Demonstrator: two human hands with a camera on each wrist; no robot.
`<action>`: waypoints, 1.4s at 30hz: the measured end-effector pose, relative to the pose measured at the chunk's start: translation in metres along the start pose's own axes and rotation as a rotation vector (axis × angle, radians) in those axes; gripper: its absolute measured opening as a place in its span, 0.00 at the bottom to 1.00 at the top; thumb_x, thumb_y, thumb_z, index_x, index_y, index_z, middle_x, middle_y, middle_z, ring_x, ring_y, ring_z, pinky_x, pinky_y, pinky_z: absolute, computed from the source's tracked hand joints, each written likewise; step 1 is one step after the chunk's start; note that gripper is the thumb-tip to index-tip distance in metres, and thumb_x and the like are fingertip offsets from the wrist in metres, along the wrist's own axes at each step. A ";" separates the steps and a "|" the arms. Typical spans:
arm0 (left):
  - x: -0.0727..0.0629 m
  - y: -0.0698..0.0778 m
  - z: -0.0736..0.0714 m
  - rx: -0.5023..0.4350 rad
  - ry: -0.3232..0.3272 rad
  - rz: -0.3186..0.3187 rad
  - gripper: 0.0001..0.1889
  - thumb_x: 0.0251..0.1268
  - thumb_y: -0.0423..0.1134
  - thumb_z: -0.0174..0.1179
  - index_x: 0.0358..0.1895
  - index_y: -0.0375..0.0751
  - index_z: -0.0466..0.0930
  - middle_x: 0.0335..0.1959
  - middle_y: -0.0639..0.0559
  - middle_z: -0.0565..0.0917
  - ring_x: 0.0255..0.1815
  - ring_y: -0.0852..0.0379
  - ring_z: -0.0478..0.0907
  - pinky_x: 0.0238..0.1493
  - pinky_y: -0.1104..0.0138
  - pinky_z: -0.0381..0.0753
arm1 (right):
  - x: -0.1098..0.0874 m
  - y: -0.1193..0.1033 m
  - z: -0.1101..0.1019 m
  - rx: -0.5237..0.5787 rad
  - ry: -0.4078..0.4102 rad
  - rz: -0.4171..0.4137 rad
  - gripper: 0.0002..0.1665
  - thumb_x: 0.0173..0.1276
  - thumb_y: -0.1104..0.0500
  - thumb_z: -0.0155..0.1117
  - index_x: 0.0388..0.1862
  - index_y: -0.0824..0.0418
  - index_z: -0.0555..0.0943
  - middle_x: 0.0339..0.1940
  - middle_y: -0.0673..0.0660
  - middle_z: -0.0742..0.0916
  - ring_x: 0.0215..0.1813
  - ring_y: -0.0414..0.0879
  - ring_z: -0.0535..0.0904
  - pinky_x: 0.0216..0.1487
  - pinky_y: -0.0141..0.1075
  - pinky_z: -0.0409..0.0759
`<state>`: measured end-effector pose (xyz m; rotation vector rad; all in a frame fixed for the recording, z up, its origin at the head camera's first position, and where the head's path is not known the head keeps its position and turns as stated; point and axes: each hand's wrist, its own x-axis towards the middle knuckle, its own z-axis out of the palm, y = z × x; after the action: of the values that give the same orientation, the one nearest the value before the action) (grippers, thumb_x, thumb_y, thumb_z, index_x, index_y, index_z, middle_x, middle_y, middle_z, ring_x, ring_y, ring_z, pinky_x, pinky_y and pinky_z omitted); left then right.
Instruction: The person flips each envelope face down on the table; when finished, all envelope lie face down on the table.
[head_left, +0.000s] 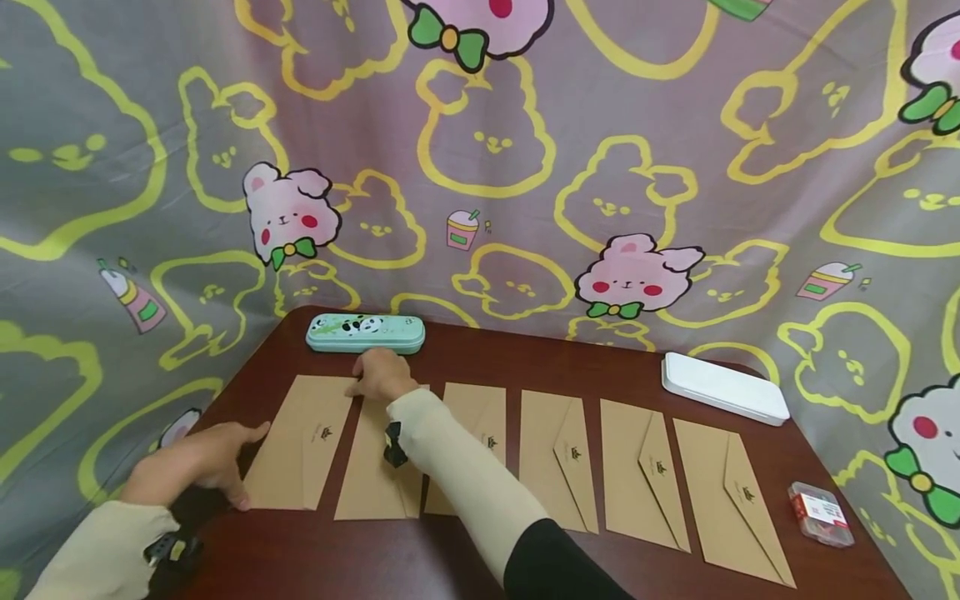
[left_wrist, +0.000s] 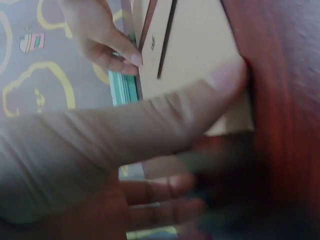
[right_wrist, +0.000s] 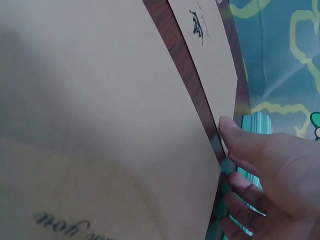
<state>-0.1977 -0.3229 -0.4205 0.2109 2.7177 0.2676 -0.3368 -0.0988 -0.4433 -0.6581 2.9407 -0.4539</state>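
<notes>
Several brown paper envelopes lie side by side in a row on the dark red-brown table. My left hand (head_left: 197,465) is at the left side of the leftmost envelope (head_left: 288,446), thumb extended near its edge and fingers by its lower left corner. In the left wrist view the thumb (left_wrist: 165,117) overlaps that envelope. Over the top of the second envelope (head_left: 375,483), my right hand (head_left: 384,375) reaches to the leftmost envelope's upper right corner. Its thumb (right_wrist: 234,129) and index fingertip are right at that corner in the right wrist view, the other fingers loosely spread.
Behind the row stands a mint-green panda tin case (head_left: 366,333), close beyond the right hand. A white case (head_left: 723,387) lies at the back right, and a small clear plastic box (head_left: 820,514) near the right edge. A patterned curtain (head_left: 495,275) hangs behind the table (head_left: 360,560).
</notes>
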 end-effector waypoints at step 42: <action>0.003 -0.036 0.011 -0.287 -0.090 0.069 0.71 0.35 0.55 0.83 0.84 0.47 0.44 0.77 0.17 0.25 0.75 0.14 0.19 0.59 0.18 0.21 | 0.009 0.006 -0.009 0.094 -0.072 -0.066 0.14 0.73 0.63 0.63 0.46 0.45 0.88 0.47 0.40 0.90 0.51 0.36 0.82 0.71 0.44 0.60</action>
<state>-0.2000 -0.3558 -0.4398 0.2286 2.5485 0.6452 -0.3483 -0.0952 -0.4364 -0.7456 2.8179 -0.5584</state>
